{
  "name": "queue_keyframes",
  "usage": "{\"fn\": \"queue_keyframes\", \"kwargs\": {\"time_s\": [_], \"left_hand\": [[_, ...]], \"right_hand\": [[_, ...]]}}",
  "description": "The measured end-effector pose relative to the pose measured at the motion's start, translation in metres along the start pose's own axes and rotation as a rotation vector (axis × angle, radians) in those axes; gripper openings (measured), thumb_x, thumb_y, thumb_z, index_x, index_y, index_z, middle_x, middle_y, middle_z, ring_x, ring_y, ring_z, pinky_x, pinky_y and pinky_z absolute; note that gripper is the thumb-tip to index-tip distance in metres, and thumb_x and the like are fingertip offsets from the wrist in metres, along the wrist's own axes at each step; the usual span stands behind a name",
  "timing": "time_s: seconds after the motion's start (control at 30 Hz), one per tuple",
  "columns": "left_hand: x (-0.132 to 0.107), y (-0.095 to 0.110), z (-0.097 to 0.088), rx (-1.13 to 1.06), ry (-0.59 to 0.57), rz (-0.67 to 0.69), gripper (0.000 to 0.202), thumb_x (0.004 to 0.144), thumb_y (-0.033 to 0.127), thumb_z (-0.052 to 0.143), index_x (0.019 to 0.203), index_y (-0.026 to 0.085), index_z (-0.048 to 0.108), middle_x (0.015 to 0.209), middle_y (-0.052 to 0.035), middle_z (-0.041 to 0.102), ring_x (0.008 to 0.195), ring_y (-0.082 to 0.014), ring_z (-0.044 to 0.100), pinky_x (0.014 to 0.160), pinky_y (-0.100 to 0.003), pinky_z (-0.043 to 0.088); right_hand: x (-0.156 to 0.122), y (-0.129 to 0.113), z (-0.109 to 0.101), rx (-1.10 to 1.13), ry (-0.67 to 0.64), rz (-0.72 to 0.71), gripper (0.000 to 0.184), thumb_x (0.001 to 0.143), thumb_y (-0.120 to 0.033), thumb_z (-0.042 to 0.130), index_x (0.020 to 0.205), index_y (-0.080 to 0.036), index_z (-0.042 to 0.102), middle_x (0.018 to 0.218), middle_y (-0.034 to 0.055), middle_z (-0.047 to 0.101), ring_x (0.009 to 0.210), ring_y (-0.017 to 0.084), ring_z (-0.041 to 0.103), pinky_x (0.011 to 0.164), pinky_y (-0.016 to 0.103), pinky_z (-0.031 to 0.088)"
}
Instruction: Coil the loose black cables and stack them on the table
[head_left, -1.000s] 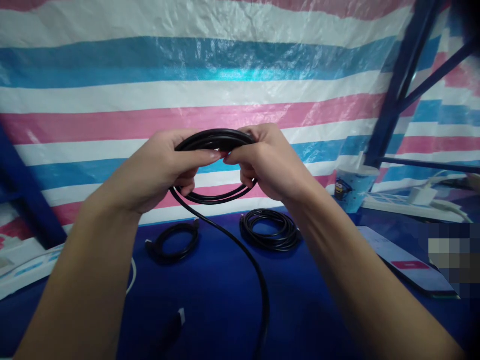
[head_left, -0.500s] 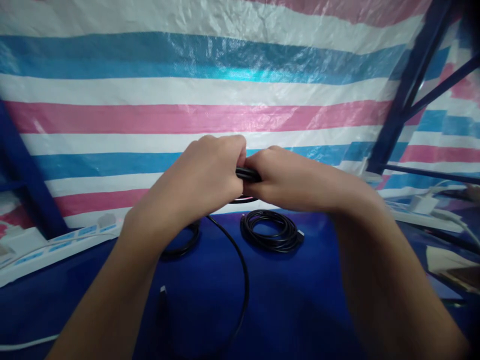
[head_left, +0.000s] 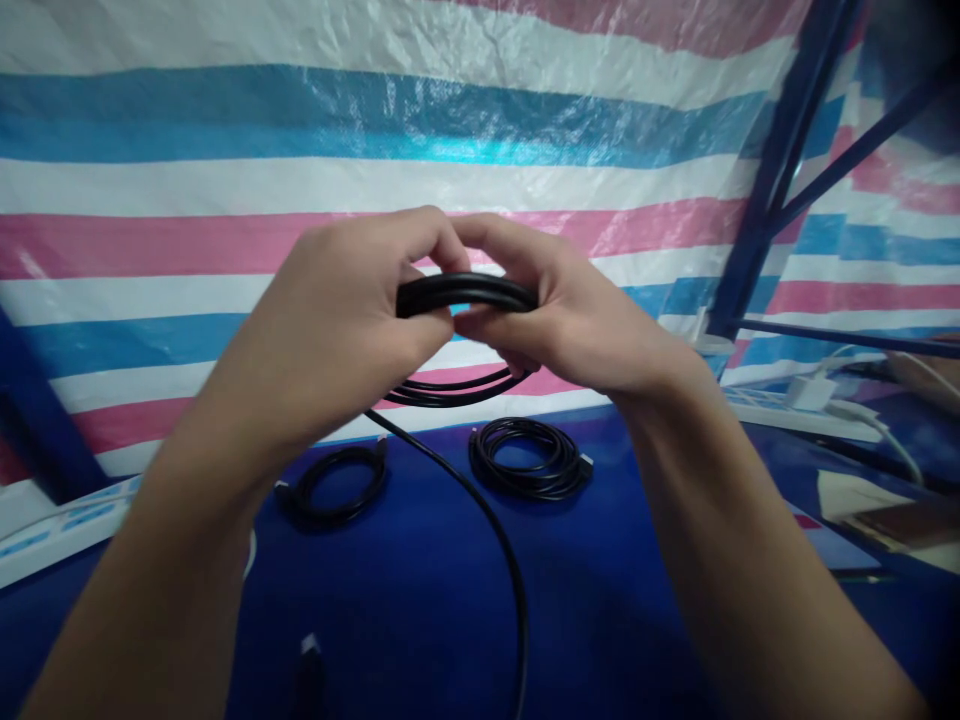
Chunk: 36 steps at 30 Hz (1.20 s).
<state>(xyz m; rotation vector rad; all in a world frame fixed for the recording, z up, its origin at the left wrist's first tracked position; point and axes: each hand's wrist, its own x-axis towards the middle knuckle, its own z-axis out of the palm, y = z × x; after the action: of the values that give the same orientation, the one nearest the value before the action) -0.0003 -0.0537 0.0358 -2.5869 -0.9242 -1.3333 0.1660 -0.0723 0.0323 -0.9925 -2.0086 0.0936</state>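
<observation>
Raised above the blue table (head_left: 592, 570), a coiled black cable (head_left: 465, 290) is gripped from both sides. My left hand (head_left: 360, 300) is closed around the coil's left part, thumb below and fingers on top. On its right part my right hand (head_left: 555, 300) is closed too, and the two hands' fingertips meet near the middle. Lower loops of the coil hang beneath the hands. One loose length (head_left: 480, 490) runs down from the coil to the table's front. A plug with a pale metal tip (head_left: 310, 645) lies at the front left.
Two other coiled black cables lie behind: a smaller coil (head_left: 341, 485) at left and a thicker coil (head_left: 529, 458) in the middle. White power strips (head_left: 67, 530) run along the left and right. A striped tarp (head_left: 480, 100) hangs behind, with a blue metal frame (head_left: 772, 190) at right.
My hands have moved left and apart a little, so more of the held coil shows between them. Its lower loops are now visible, as is the whole smaller coil on the table.
</observation>
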Motion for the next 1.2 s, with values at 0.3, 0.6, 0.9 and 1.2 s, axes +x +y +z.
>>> {"fn": "queue_keyframes", "kwargs": {"time_s": [0.3, 0.6, 0.9, 1.2], "left_hand": [[0.001, -0.001, 0.007, -0.55, 0.05, -0.135, 0.007, 0.07, 0.016, 0.059, 0.068, 0.018, 0.053, 0.047, 0.0057, 0.034, 0.041, -0.0029, 0.032, 0.044, -0.023, 0.023], [-0.001, 0.014, 0.004, -0.185, 0.098, -0.017, 0.01, 0.069, 0.01, 0.051, 0.063, 0.018, 0.054, 0.056, 0.004, 0.048, 0.052, -0.0046, 0.042, 0.049, -0.023, 0.03], [0.0, 0.025, 0.003, -0.035, 0.218, -0.091, 0.005, 0.068, 0.016, 0.055, 0.07, 0.02, 0.053, 0.05, 0.0038, 0.043, 0.048, -0.0068, 0.041, 0.046, -0.023, 0.029], [0.002, 0.013, 0.005, -0.413, 0.082, -0.276, 0.035, 0.074, 0.046, 0.041, 0.092, 0.021, 0.059, 0.053, 0.0066, 0.029, 0.041, 0.0011, 0.041, 0.046, -0.015, 0.034]], "right_hand": [[0.001, 0.007, 0.009, 0.449, 0.079, -0.048, 0.037, 0.079, -0.018, 0.053, 0.116, -0.023, 0.051, 0.065, -0.006, 0.05, 0.043, 0.001, 0.036, 0.043, 0.017, 0.028], [0.001, -0.012, 0.003, -0.417, 0.184, -0.115, 0.02, 0.074, -0.01, 0.045, 0.088, -0.014, 0.059, 0.078, 0.0003, 0.057, 0.072, 0.008, 0.048, 0.063, 0.019, 0.032], [0.003, -0.014, 0.012, -0.093, 0.38, -0.236, 0.024, 0.072, -0.005, 0.045, 0.092, -0.011, 0.058, 0.091, 0.0008, 0.059, 0.066, 0.003, 0.05, 0.056, 0.016, 0.035], [0.01, 0.006, 0.013, 0.467, 0.411, 0.125, 0.017, 0.075, -0.014, 0.048, 0.09, -0.015, 0.056, 0.044, -0.0079, 0.024, 0.036, 0.003, 0.03, 0.041, 0.018, 0.026]]}}
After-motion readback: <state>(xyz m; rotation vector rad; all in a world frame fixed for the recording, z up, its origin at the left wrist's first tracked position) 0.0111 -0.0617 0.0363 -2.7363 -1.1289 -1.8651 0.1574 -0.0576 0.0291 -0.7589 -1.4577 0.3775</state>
